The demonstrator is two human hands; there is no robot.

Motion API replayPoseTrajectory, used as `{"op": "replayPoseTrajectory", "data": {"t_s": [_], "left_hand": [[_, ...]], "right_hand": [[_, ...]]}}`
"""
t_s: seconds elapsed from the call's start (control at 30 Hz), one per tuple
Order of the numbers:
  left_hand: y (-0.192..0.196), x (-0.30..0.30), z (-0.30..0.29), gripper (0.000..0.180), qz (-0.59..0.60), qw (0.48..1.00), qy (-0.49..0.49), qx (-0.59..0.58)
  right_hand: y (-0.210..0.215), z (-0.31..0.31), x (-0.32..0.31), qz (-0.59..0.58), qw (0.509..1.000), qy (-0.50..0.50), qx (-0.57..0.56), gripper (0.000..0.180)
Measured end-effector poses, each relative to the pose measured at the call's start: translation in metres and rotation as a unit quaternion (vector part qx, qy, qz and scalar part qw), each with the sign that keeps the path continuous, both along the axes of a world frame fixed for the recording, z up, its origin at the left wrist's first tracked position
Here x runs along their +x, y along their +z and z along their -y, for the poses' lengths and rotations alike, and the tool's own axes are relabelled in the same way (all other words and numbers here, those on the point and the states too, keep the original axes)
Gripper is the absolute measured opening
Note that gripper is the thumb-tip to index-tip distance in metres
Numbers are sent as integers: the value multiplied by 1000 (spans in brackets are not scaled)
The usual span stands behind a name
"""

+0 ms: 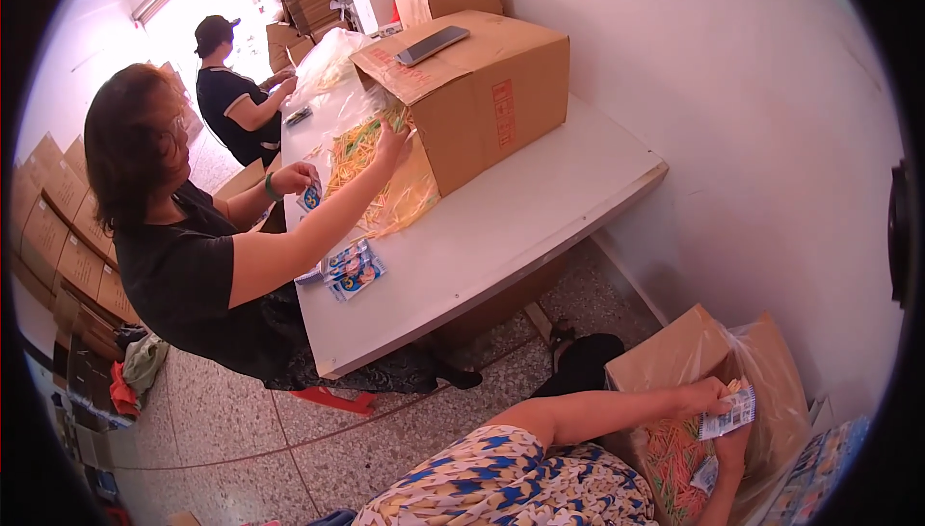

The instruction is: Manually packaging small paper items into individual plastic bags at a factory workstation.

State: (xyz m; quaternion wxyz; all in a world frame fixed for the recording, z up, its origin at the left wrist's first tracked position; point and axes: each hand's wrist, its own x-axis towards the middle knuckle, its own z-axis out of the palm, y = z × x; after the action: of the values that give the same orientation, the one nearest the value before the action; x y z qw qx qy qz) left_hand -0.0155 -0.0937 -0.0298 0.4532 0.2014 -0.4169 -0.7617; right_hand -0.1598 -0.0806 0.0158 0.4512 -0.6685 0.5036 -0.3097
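Note:
At the lower right, my left hand (703,397) is closed by the top of a small blue and white packet (729,417). Thin yellowish sticks (738,385) poke up at its fingertips. My right hand (732,446) grips the same packet from below. Both hands are over an open cardboard box (665,348) lined with clear plastic. Inside it lies a heap of thin pink, orange and green sticks (672,459). Another small packet (704,475) rests on the heap beside my right wrist.
Left of me, a person (183,237) sits at a white table (501,237), handling a packet and sticks (361,165). Blue packets (354,271) lie nearby. A large carton (491,102) bears a phone (434,45). Another person (236,92) works farther back. Blue packaging (819,478) stands at far right.

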Motion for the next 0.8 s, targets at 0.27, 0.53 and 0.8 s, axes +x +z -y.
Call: {"op": "replayPoseTrajectory", "data": {"t_s": [0.27,0.53,0.8], "left_hand": [[6,2,-8,9,24,999,5,-26],[-8,8,2,14,270,925,17,-267],[2,40,2,11,314,937,-45,-145]], "right_hand": [[-10,0,-19,-36,993,65,-94,75],[38,-30,-35,-237,953,-19,-189,75],[94,-191,-191,-112,856,-431,-261,75]]}}
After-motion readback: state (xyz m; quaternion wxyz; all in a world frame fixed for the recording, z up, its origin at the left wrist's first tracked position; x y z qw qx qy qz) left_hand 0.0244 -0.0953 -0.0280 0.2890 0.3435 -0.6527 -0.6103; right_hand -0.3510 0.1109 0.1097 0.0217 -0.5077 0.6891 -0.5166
